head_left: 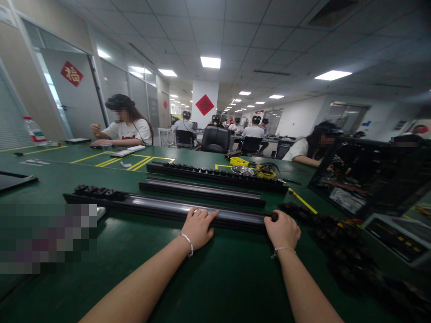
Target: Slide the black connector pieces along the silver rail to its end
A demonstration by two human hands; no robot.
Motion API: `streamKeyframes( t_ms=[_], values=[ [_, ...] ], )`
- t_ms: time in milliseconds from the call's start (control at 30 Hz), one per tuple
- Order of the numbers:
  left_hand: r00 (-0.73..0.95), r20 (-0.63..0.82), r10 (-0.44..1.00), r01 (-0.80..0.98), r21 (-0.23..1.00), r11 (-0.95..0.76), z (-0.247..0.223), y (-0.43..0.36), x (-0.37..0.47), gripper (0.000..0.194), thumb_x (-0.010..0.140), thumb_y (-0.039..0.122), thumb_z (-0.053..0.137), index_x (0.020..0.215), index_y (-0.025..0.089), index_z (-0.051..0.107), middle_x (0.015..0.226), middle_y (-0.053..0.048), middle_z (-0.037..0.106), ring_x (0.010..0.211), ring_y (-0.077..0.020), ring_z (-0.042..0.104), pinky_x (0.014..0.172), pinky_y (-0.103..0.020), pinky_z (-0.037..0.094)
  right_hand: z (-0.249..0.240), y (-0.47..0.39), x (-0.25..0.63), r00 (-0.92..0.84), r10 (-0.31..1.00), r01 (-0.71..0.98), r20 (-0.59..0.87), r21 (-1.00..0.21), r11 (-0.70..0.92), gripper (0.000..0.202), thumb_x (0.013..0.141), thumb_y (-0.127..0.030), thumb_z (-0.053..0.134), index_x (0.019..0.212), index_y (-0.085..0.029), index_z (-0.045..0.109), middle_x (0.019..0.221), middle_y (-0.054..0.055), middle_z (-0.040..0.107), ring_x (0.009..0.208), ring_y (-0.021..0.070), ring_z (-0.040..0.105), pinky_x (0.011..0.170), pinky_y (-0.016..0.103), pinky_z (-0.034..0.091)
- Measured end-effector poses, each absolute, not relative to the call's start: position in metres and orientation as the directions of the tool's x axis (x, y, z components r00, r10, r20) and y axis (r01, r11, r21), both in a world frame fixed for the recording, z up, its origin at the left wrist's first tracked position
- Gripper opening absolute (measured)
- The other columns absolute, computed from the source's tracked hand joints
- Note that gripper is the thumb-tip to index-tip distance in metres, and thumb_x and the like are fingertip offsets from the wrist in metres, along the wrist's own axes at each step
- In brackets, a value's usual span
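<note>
A long black rail (148, 204) with a shiny grey channel lies crosswise on the green table before me. Small black parts (97, 191) sit in a row at its left end. My left hand (198, 228) grips the rail right of its middle, fingers over the channel and thumb on the near side. At the rail's right end, my right hand (284, 229) is closed around a small black part (274, 217), mostly hidden by the fingers. Farther back lie a shorter black rail (202, 190) and another rail (218, 176) filled with small black parts.
A heap of small black parts (350, 246) spreads at the right, beside a metal box (399, 237) and a large black case (357, 175). Yellow trays (239, 161) and cables stand behind the rails. Co-workers sit across the table, left (124, 125) and right (303, 148).
</note>
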State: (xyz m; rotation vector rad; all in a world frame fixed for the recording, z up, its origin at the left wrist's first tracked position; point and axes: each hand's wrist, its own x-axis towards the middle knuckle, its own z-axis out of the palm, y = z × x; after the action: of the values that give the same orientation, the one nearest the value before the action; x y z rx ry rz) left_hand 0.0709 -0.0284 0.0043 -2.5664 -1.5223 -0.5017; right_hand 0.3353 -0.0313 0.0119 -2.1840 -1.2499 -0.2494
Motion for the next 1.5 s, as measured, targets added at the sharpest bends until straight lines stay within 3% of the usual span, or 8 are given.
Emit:
streamKeyframes(
  t_ms=[200, 900, 1500],
  values=[
    [0.436, 0.335, 0.835, 0.875, 0.059, -0.48, 0.004, -0.029, 0.071, 0.057, 0.077, 0.033, 0.049, 0.131, 0.033, 0.033, 0.105, -0.003, 0.056, 0.102, -0.0208, 0.047, 0.1, -0.041, 0.021, 0.012, -0.03, 0.338, 0.561, 0.699, 0.821, 0.444, -0.406, -0.401, 0.044, 0.07, -0.032, 0.044, 0.109, -0.016, 0.055, 0.109, 0.011, 0.059, 0.107, 0.0262, 0.047, 0.09, 0.038, 0.035],
    [0.444, 0.342, 0.828, 0.865, 0.076, -0.495, 0.005, -0.029, 0.07, 0.055, 0.078, 0.035, 0.047, 0.132, 0.032, 0.033, 0.105, -0.003, 0.056, 0.102, -0.021, 0.047, 0.101, -0.042, 0.021, 0.017, -0.033, 0.345, 0.646, 0.679, 0.735, 0.349, -0.524, -0.43, 0.054, 0.073, -0.034, 0.043, 0.124, -0.014, 0.043, 0.117, 0.013, 0.055, 0.109, 0.0304, 0.046, 0.085, 0.04, 0.041],
    [0.441, 0.338, 0.832, 0.867, 0.078, -0.491, 0.004, -0.028, 0.069, 0.055, 0.077, 0.033, 0.048, 0.131, 0.033, 0.034, 0.106, -0.003, 0.057, 0.104, -0.0208, 0.047, 0.101, -0.041, 0.022, 0.013, -0.031, 0.363, 0.737, 0.622, 0.616, 0.263, -0.639, -0.46, 0.049, 0.072, -0.041, 0.044, 0.113, -0.017, 0.053, 0.108, 0.014, 0.058, 0.09, 0.0281, 0.056, 0.072, 0.038, 0.046]
  ],
)
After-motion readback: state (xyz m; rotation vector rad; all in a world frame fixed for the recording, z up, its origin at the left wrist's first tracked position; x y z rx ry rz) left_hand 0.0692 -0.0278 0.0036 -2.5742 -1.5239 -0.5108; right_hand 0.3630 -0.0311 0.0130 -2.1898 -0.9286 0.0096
